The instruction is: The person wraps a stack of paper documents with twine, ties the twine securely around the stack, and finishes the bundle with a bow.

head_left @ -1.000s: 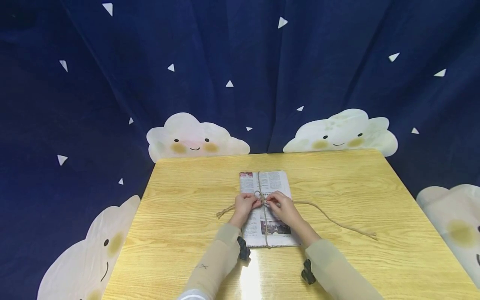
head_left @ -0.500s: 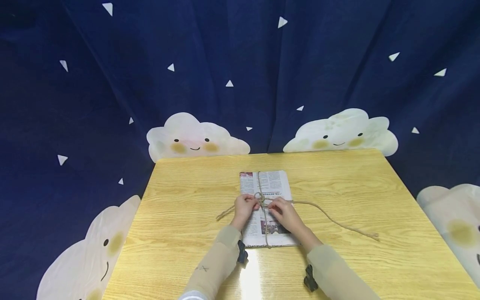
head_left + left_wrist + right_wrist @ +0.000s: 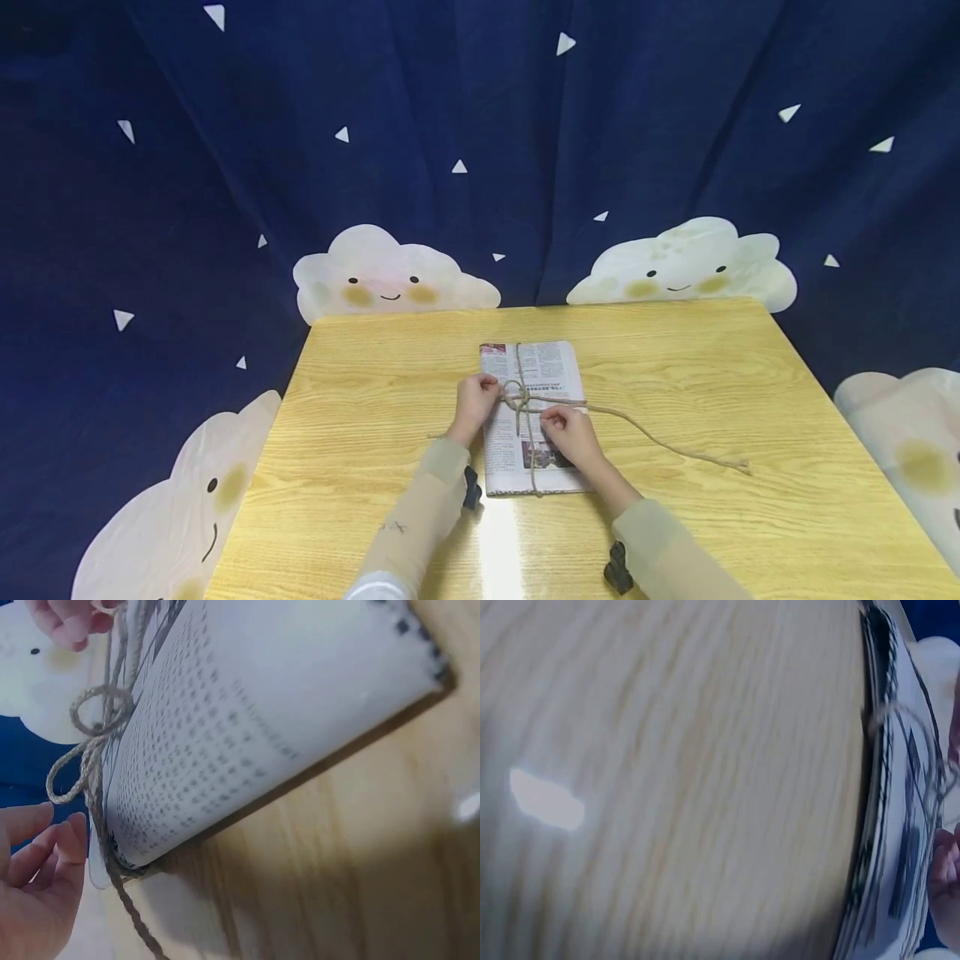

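Observation:
A newspaper bundle lies on the table with brown twine crossing its top. Near its middle the twine forms a knot with a round loop. In the left wrist view a round coil and a smaller loop stand up from the paper. My left hand is at the bundle's left edge, thumb and fingers apart just by the smaller loop, nothing between them. My right hand is low over the paper right of the knot, fingers loosely curled beside a strand; no twine shows between its fingertips.
A long free end of twine trails to the right across the wooden table. A dark blue curtain hangs behind, with cloud shapes along the table's edge. Black fittings sit under both wrists.
My left hand has moved left off the knot, and the loop beside it looks larger. My right hand has drawn back slightly to the right of the knot. The bundle stays put.

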